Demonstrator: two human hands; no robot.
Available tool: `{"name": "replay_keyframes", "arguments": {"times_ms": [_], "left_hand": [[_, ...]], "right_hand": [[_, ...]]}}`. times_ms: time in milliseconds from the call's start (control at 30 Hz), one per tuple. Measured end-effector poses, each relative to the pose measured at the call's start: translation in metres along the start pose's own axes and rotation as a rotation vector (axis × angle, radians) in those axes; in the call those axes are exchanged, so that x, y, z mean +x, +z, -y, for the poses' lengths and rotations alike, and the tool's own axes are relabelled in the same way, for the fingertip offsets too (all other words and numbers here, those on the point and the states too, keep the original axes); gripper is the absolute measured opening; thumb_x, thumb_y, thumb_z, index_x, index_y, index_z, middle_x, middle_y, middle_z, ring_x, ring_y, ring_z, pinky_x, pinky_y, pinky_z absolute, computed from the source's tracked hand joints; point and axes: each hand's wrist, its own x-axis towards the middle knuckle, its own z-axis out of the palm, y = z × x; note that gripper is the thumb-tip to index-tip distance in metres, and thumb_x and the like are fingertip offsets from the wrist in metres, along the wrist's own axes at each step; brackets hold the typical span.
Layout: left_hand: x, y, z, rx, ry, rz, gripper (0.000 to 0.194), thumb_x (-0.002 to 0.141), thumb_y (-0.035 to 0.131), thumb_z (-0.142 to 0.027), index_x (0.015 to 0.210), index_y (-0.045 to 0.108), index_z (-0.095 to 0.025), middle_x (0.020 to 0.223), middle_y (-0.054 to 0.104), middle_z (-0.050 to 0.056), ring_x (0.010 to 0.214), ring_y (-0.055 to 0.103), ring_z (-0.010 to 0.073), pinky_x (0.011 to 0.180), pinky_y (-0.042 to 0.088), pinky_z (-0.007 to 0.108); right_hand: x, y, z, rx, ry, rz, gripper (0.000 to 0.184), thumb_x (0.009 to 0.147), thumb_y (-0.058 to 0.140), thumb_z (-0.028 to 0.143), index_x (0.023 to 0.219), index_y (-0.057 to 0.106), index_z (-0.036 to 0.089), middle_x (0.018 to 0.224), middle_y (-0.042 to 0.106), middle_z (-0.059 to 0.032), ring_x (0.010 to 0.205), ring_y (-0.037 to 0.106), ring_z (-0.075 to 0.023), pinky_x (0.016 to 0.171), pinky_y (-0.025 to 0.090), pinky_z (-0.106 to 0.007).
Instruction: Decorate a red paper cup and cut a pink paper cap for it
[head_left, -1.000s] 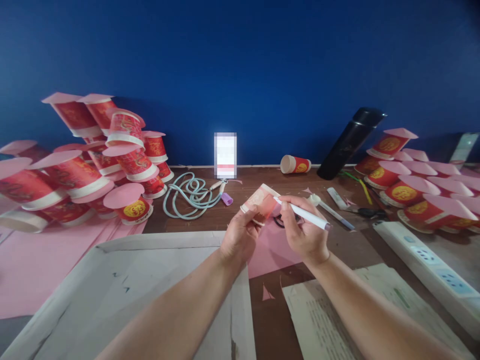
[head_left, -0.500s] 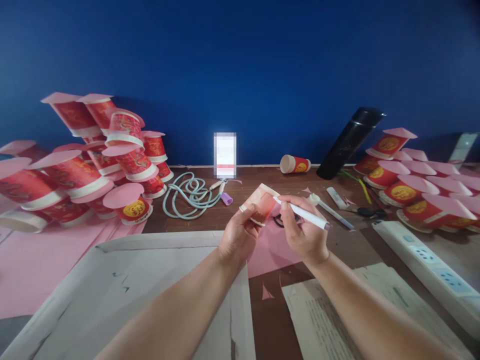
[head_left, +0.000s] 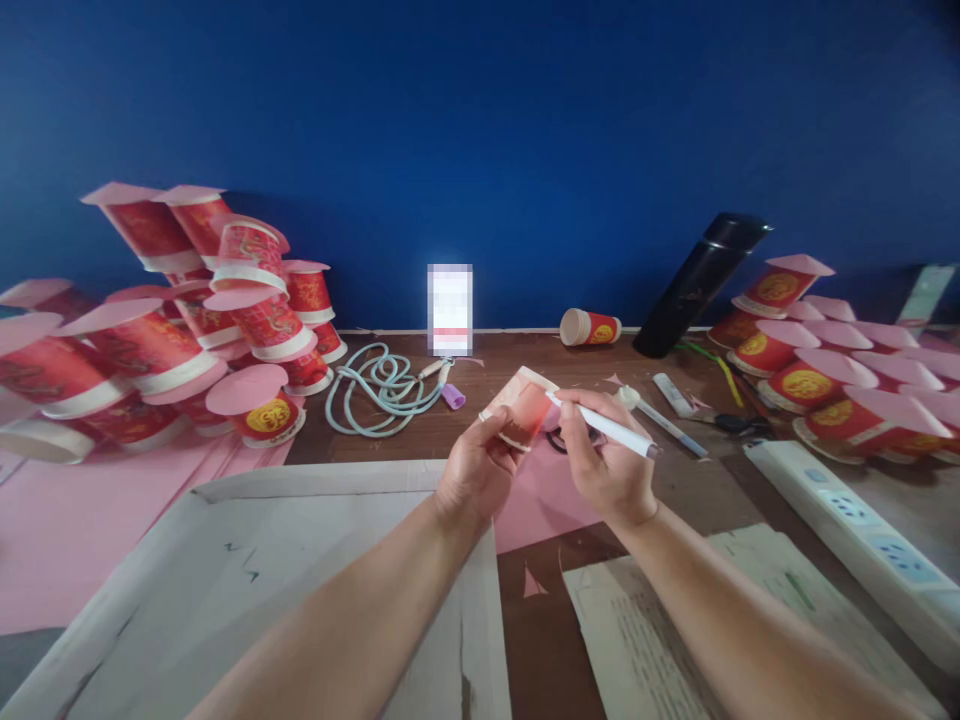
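Note:
My left hand [head_left: 480, 460] is closed around a red and white paper cup [head_left: 529, 400], which lies tilted over the table with the thumb on its near side. In my right hand [head_left: 611, 460] a white marker pen [head_left: 615, 432] is gripped like a writing tool, its tip at the cup's right edge. Whether the tip touches the cup, I cannot tell for sure. Beneath both hands lies a pink paper sheet [head_left: 544, 500], and a dark round handle, partly hidden by my right hand, rests on it. A purple pen cap [head_left: 453, 397] sits farther back.
Red cups with pink paper tops pile up at left [head_left: 251, 255] and right [head_left: 810, 380]. A black flask [head_left: 701, 285], a lying cup stack [head_left: 591, 328], a phone-like screen [head_left: 450, 310], a coiled cable [head_left: 367, 400], a power strip [head_left: 855, 530] and a white box lid [head_left: 322, 560] surround the hands.
Hardly anything differs. Both hands keep the cup and the marker pen in nearly the same place; the marker's rear end has shifted very slightly.

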Motion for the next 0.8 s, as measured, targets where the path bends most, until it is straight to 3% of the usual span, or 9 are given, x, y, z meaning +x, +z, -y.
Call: {"name": "replay_keyframes", "arguments": {"times_ms": [800], "left_hand": [[0.0018, -0.0030, -0.0003, 0.005, 0.004, 0.004, 0.013, 0.074, 0.069, -0.014, 0.066, 0.059, -0.012, 0.061, 0.055, -0.002, 0.060, 0.052, 0.0080, 0.067, 0.045, 0.022]], "right_hand": [[-0.0007, 0.0011, 0.0022, -0.015, -0.038, 0.006, 0.015, 0.089, 0.058, 0.017, 0.101, 0.066, 0.018, 0.089, 0.071, -0.0049, 0.078, 0.068, -0.0171, 0.076, 0.055, -0.031]]}}
